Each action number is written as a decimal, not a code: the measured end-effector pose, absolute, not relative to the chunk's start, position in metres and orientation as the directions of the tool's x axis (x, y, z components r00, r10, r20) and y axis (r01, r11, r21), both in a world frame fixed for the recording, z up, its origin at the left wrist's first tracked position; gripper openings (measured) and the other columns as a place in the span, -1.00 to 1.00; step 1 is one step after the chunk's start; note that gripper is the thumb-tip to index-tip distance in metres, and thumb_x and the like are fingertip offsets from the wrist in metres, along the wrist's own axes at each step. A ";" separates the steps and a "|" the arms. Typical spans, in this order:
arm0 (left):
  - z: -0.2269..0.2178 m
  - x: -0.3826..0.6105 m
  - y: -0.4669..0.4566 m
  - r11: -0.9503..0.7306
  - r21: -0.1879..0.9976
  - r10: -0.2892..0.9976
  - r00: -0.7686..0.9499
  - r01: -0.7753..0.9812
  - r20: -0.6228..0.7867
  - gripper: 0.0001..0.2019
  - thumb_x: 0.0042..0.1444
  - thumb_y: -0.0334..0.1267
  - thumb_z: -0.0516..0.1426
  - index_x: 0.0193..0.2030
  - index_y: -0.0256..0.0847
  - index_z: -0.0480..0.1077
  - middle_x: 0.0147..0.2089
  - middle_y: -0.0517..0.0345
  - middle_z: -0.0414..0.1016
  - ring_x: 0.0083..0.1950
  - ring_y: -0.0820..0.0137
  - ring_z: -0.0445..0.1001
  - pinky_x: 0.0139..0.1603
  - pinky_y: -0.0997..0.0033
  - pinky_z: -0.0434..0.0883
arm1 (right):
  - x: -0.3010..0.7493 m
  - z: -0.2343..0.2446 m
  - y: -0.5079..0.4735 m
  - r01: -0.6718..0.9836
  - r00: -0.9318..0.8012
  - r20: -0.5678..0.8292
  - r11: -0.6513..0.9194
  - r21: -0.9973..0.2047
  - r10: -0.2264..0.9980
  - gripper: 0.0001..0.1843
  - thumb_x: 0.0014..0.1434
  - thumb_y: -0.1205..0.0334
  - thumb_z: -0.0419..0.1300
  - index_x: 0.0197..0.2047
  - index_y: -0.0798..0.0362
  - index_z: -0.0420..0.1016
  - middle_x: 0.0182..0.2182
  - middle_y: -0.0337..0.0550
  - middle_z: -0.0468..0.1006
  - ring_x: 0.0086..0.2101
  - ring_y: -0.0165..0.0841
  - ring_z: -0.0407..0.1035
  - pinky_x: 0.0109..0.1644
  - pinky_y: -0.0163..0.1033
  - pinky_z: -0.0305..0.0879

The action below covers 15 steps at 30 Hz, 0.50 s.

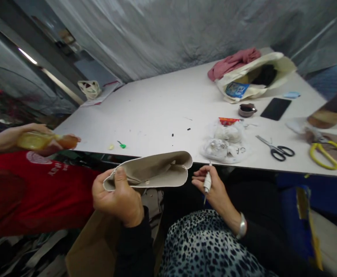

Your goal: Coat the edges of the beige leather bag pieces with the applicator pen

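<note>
My left hand (120, 198) grips one end of a beige pouch-like piece (157, 173) of folded material, thumb over its edge. Its wide mouth faces me, and the rim is rounded at the right end. In my right hand (216, 190) is a thin tool with a white wrapped handle (207, 182), held between thumb and fingers. The tool is apart from the piece, just to its right. Both hands are in front of the table's near edge. Just beyond my right hand lies a clear plastic bag (224, 144) with white contents.
The white table (157, 107) carries scissors (276, 148), yellow-handled shears (324, 152), a phone (276, 108), a small brown pot (247, 110) and a cream tote bag (255, 88). At left, a person in a red shirt (55, 192) holds a yellowish bottle (37, 141).
</note>
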<state>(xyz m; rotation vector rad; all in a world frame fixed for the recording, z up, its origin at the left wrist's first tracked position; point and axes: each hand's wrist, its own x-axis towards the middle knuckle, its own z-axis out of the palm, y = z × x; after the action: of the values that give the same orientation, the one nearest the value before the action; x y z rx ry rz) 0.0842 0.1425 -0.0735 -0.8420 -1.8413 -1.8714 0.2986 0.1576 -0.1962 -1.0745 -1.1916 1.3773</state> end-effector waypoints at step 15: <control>-0.081 0.114 0.052 -0.426 0.259 0.351 -0.106 0.867 0.930 -0.70 -0.10 -0.21 0.41 -0.43 -0.12 0.34 -0.51 0.23 0.42 -0.50 0.33 0.44 -0.43 0.23 0.49 | 0.281 -0.175 0.156 0.039 0.216 0.048 0.041 -0.998 0.975 -0.44 0.07 -0.07 0.44 -0.18 -0.07 0.14 -0.41 -0.39 0.31 -0.43 -0.37 0.23 -0.36 -0.28 0.19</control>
<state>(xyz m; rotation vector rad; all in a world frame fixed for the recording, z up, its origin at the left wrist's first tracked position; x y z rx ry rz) 0.1140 0.0519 -0.0812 -1.7305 -1.3339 -1.5531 0.2811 0.1563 -0.1751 -1.2968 -1.0919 0.9980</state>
